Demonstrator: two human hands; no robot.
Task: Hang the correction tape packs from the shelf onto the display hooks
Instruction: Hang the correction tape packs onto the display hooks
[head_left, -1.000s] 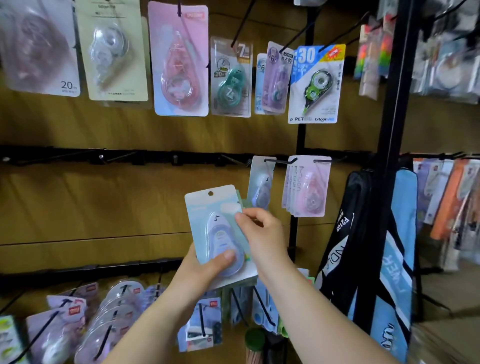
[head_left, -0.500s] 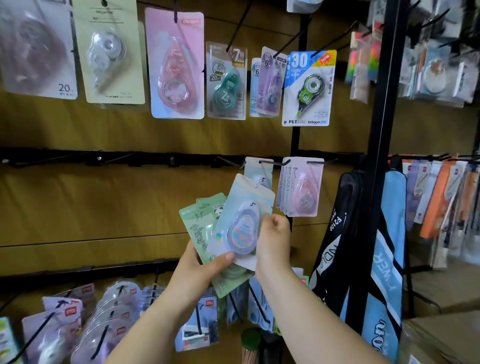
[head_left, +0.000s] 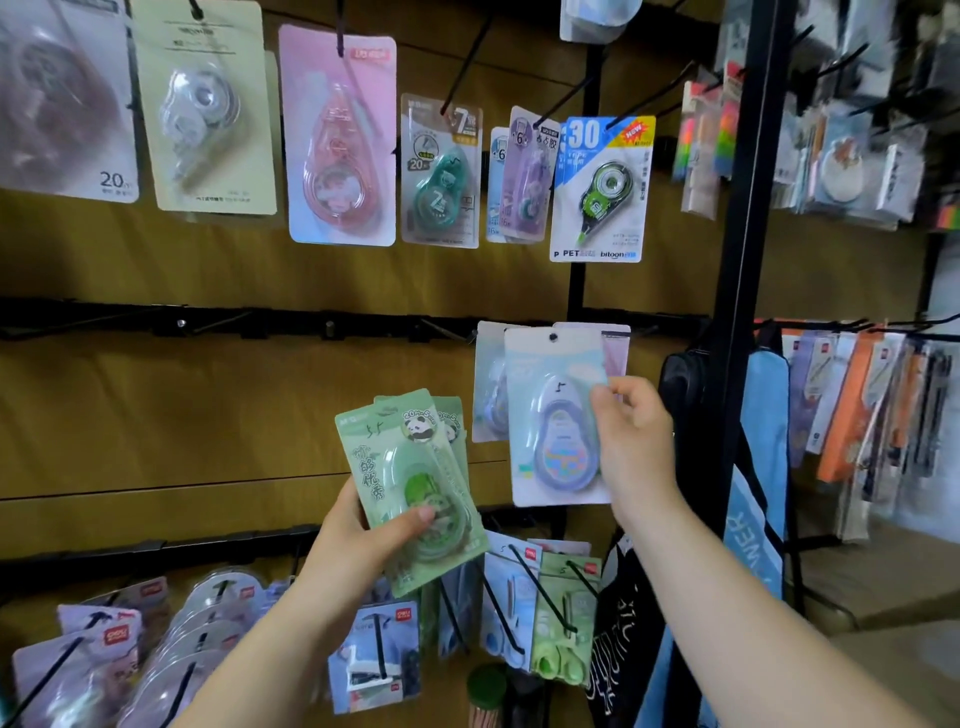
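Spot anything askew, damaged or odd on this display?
Nothing damaged or spilled. Only the green packs in the left hand sit tilted and fanned; the blue pack pinched by the right hand is upright at the middle rail.

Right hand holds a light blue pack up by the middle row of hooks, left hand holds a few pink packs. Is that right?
Not quite: the left hand holds green packs, not pink ones, as the head view shows. The right hand does hold the light blue pack up by the middle row of hooks.
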